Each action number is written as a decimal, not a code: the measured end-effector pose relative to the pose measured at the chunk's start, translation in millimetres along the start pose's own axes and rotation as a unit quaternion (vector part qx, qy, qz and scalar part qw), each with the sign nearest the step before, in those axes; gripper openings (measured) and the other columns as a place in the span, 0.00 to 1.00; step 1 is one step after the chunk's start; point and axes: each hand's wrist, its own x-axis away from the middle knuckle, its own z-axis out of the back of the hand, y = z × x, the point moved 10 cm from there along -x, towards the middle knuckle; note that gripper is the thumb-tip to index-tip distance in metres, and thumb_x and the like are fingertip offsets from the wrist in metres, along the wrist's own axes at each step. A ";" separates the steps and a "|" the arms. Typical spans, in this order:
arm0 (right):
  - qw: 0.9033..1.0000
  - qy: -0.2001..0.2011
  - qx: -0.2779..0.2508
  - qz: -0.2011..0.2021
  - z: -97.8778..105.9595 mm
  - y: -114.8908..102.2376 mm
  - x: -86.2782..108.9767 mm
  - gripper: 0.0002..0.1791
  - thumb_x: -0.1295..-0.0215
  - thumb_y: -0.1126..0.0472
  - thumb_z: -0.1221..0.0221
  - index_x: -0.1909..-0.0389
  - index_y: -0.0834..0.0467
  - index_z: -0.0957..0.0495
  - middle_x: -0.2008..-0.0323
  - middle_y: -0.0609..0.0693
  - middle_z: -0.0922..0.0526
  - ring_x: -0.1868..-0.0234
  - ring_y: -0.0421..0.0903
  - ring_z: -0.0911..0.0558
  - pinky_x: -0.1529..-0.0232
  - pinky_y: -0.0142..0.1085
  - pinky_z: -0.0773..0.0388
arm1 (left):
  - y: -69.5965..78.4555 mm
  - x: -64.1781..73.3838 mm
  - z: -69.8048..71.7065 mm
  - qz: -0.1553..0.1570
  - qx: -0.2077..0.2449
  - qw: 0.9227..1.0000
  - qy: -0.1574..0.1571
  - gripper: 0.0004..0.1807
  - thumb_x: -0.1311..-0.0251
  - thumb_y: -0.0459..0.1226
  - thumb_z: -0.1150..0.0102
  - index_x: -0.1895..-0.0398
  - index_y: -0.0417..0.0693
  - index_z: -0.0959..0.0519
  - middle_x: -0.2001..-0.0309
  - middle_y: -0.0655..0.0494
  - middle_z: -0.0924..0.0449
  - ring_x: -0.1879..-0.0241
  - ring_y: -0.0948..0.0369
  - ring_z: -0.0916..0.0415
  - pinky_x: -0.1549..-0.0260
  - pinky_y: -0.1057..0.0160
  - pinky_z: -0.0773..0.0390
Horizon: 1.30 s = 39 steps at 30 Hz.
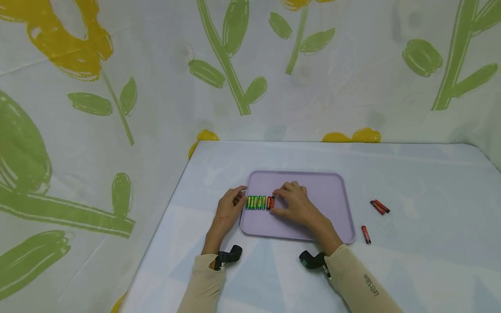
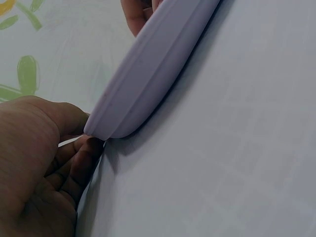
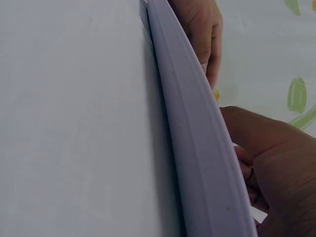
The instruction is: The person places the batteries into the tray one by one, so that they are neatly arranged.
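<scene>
A row of several green batteries [image 1: 255,202] stands side by side near the left edge of a lilac tray [image 1: 309,226]. Two red batteries continue the row: one red battery [image 1: 268,203] beside the green ones, and an end red battery [image 1: 272,203]. With thumb and index finger at its two ends, my right hand [image 1: 295,204] pinches that end battery. My left hand [image 1: 228,211] rests at the tray's left rim [image 2: 143,74], thumb close to the first green battery, other fingers loosely bent. In both wrist views the tray wall hides the batteries.
On the table right of the tray lie a pair of red batteries [image 1: 380,207] close together and a single red battery [image 1: 365,234]. A pale patterned cloth [image 1: 430,243] covers the table. Behind hangs a flowered curtain [image 1: 344,91]. Both wrists wear a black camera mount [image 1: 231,255].
</scene>
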 end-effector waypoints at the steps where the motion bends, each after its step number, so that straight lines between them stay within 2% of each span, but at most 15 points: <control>1: 1.000 0.000 -0.001 0.002 1.9 -1.4 0.3 0.26 0.45 0.48 0.26 0.50 0.58 0.17 0.58 0.49 0.24 0.52 0.50 0.30 0.50 0.50 0.38 | -0.3 0.1 0.0 0.000 0.002 1.000 0.000 0.18 0.28 0.35 0.43 0.38 0.48 0.22 0.57 0.54 0.24 0.60 0.62 0.27 0.59 0.62 0.25; 9: 1.000 0.007 -0.005 0.017 30.3 -11.1 14.2 0.24 0.43 0.51 0.27 0.49 0.58 0.18 0.61 0.49 0.25 0.51 0.50 0.31 0.47 0.50 0.40 | -0.7 -0.2 -0.1 -0.001 0.004 1.000 -0.002 0.18 0.28 0.35 0.44 0.37 0.48 0.23 0.56 0.54 0.24 0.60 0.62 0.28 0.59 0.62 0.25; 15: 0.999 0.034 0.004 0.035 50.3 -8.5 32.3 0.22 0.44 0.54 0.27 0.51 0.59 0.17 0.61 0.51 0.23 0.52 0.50 0.30 0.49 0.51 0.39 | 0.7 0.5 -0.9 -0.001 0.006 1.000 -0.003 0.18 0.28 0.35 0.44 0.37 0.48 0.23 0.56 0.54 0.23 0.60 0.61 0.27 0.59 0.62 0.25; 26: 0.994 0.096 0.021 0.053 76.2 14.9 69.2 0.21 0.49 0.59 0.24 0.54 0.61 0.16 0.63 0.50 0.23 0.53 0.51 0.30 0.55 0.49 0.38 | 2.4 0.1 1.1 -0.008 -0.006 1.000 -0.006 0.19 0.28 0.35 0.43 0.36 0.46 0.23 0.56 0.53 0.23 0.60 0.60 0.27 0.59 0.61 0.24; 34: 0.995 0.088 0.014 0.042 79.2 30.0 87.3 0.22 0.49 0.59 0.25 0.53 0.60 0.17 0.63 0.49 0.24 0.52 0.50 0.31 0.55 0.49 0.39 | 4.8 0.2 2.7 -0.008 0.006 1.000 -0.005 0.19 0.28 0.35 0.43 0.36 0.46 0.23 0.56 0.51 0.23 0.59 0.59 0.27 0.58 0.58 0.24; 39: 0.992 0.118 0.004 0.042 89.3 40.4 106.7 0.22 0.53 0.62 0.24 0.55 0.59 0.18 0.64 0.49 0.24 0.53 0.50 0.31 0.57 0.46 0.40 | 3.7 -1.0 0.8 -0.003 0.000 1.000 -0.009 0.19 0.28 0.36 0.43 0.36 0.47 0.24 0.56 0.52 0.23 0.59 0.60 0.27 0.57 0.60 0.24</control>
